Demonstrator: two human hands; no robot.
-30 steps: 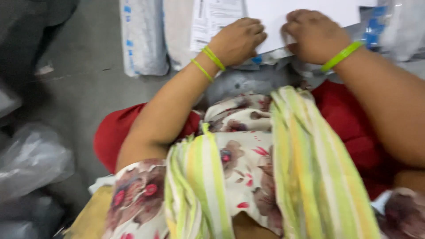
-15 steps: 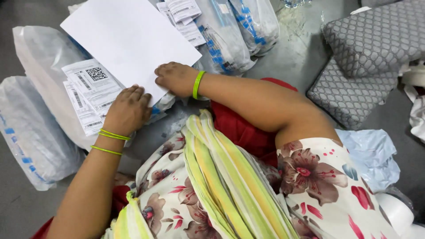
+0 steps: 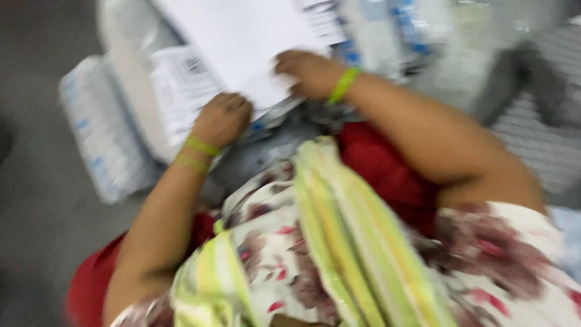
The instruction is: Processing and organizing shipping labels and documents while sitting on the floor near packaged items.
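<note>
On the lap, nearest the camera, a flowered cloth with a green-striped scarf [image 3: 339,242] drapes over red fabric. Just beyond it the left hand [image 3: 223,118] rests knuckles up, fingers curled down onto the near edge of a white sheet [image 3: 242,42]; the blur hides whether it pinches the paper or only presses on it. The right hand [image 3: 308,72], a green band at its wrist, lies flat on the same sheet's right side, fingers bent, holding it down. The sheet lies on top of a clear-wrapped parcel [image 3: 139,115] bearing a printed label [image 3: 181,91], with another wrapped parcel [image 3: 97,133] just beside it on the left and more pale packets [image 3: 387,30] beyond. A grey quilted cushion [image 3: 544,127] sits far right. The sheet looks likely to slide or crease, since it rests on slick plastic and is gripped only at one end. A tug from either hand could tear it, and the stacked parcels might slip off the lap's edge onto the floor [image 3: 36,212].
</note>
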